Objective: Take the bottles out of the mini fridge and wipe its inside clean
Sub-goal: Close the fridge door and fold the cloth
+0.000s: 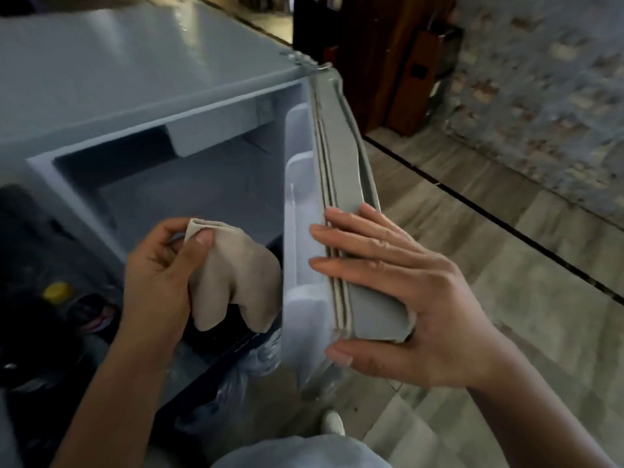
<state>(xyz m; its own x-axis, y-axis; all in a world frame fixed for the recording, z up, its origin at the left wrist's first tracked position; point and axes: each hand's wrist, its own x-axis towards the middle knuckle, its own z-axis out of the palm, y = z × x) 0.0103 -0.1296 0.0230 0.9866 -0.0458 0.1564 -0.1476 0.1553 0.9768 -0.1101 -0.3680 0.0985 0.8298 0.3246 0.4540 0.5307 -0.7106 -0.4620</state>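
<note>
The grey mini fridge point(135, 79) stands open below me, its pale inside point(189, 197) showing no bottles. My left hand point(158, 268) is shut on a folded beige cloth point(233, 282), held in front of the fridge opening. My right hand point(398, 292) grips the lower outer edge of the open fridge door point(341, 170), fingers wrapped over its rubber seal. The door's inner white shelf point(300, 231) faces the cloth. A bottle with a yellow cap point(57, 291) stands in the dark area left of the fridge.
Clear crumpled plastic point(250, 366) lies on the floor under the door. A dark wooden cabinet point(381, 55) stands behind the door at the back. Tiled floor point(506, 265) stretches to the right. My shoe point(332, 422) shows near the bottom.
</note>
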